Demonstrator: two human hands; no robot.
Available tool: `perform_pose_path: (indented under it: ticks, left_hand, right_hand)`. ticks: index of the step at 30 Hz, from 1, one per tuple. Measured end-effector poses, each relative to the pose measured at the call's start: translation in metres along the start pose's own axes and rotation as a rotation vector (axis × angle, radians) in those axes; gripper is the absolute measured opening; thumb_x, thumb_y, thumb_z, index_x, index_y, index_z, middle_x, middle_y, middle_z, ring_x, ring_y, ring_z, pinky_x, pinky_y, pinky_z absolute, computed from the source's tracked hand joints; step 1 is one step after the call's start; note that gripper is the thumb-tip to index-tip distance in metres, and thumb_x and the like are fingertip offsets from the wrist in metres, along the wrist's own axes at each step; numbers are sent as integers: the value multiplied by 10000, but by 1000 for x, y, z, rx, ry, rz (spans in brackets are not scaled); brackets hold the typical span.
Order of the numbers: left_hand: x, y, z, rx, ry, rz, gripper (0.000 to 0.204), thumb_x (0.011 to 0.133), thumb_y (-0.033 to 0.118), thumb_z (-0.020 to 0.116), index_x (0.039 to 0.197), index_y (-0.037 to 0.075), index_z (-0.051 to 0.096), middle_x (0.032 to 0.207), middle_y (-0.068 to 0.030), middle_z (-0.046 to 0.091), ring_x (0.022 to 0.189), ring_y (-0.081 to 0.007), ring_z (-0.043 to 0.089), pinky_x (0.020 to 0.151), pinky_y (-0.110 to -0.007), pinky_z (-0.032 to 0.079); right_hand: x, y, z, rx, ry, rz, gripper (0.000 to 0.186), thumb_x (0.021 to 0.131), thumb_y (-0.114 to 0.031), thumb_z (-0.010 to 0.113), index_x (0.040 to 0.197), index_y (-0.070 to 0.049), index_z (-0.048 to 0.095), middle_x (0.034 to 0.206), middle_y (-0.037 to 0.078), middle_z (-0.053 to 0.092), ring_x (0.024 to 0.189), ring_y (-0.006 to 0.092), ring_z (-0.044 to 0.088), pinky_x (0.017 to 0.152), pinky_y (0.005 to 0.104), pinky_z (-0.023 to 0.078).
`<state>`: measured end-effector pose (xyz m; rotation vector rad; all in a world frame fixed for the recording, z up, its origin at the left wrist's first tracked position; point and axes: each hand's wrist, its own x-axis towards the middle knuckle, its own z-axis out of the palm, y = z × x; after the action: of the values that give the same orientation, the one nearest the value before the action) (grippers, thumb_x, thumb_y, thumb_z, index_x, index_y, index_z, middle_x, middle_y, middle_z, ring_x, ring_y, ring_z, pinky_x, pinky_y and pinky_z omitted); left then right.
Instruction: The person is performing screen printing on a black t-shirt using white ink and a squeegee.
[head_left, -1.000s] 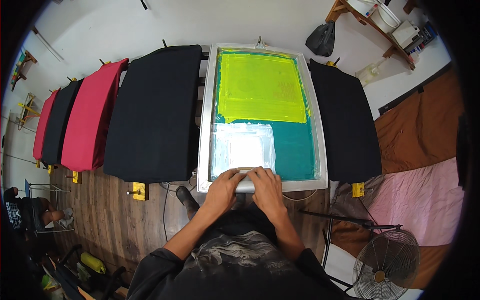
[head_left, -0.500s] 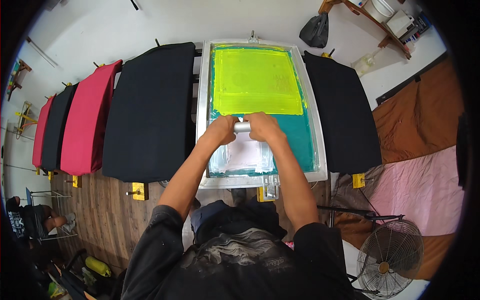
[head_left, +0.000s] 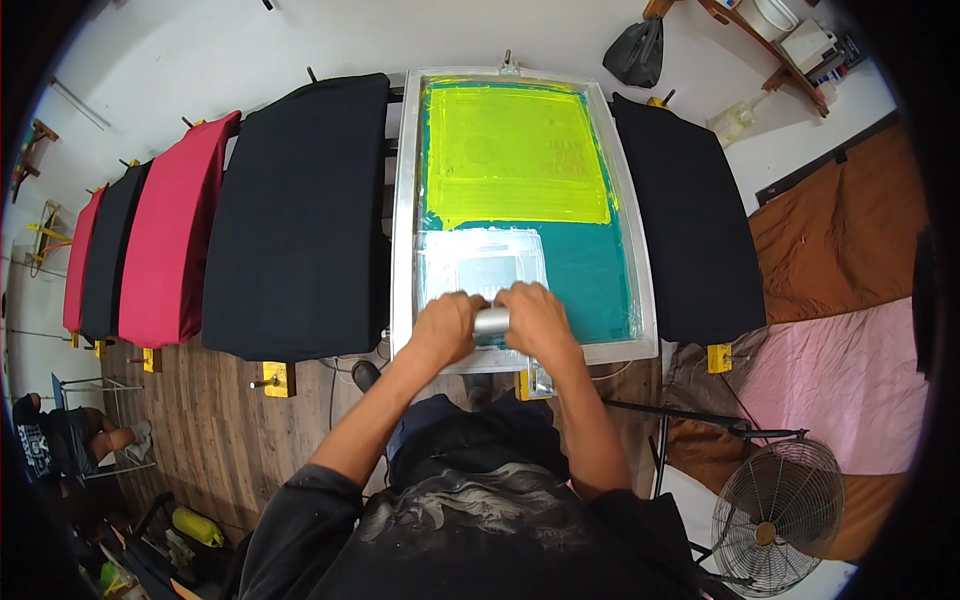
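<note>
Both my left hand (head_left: 446, 328) and right hand (head_left: 541, 318) are curled snug round the silver squeegee (head_left: 491, 321), which shows between them. White ink (head_left: 437, 258) just past my knuckles, yellow ink (head_left: 515, 195) farther out.

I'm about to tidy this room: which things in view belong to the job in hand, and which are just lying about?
In the job:
silver handle, held by left hand and right hand
framed screen with yellow-green paint and white paint
probably the black cloths and red cloths beside it

Seemingly just around:
fan
hanging black bag
brown-and-pink sheet
</note>
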<state>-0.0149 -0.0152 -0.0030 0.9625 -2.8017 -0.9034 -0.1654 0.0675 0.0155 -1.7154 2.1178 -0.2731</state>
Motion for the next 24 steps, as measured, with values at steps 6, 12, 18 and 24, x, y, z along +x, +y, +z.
perform_pose_path:
  ticks: [6, 12, 18, 24]
  left_hand:
    - [8, 5, -20, -48, -240, 23, 361, 675, -2, 634, 1022, 57, 714, 883, -235, 698, 867, -410, 679, 828, -457, 551]
    - [62, -14, -20, -2, 9, -5, 294, 692, -8, 674, 970, 72, 725, 882, -210, 707, 842, -385, 696, 764, -441, 574]
    - [-10, -9, 29, -23, 350, 110, 358, 710, -63, 611, 1058, 10, 656, 948, -191, 638, 851, -373, 644, 750, -436, 546]
    - [-37, 19, 9, -49, 51, 32, 365, 664, 22, 707, 1026, 60, 676, 940, -167, 673, 863, -351, 677, 763, -432, 559]
  right_hand:
    - [-1, 7, -15, 20, -184, 8, 298, 659, -9, 690, 950, -68, 718, 886, 175, 696, 885, 371, 671, 776, 465, 540]
    - [56, 21, -29, -65, -85, 13, 276, 698, -23, 687, 968, -81, 704, 930, 161, 706, 910, 366, 677, 775, 468, 540]
    - [-4, 4, 19, 4, 158, -98, 410, 636, 99, 629, 1013, -52, 581, 1010, 149, 561, 969, 383, 538, 832, 462, 483]
    - [-43, -3, 2, 8, 36, -90, 369, 657, 60, 656, 1002, -69, 630, 987, 127, 595, 968, 355, 575, 835, 451, 498]
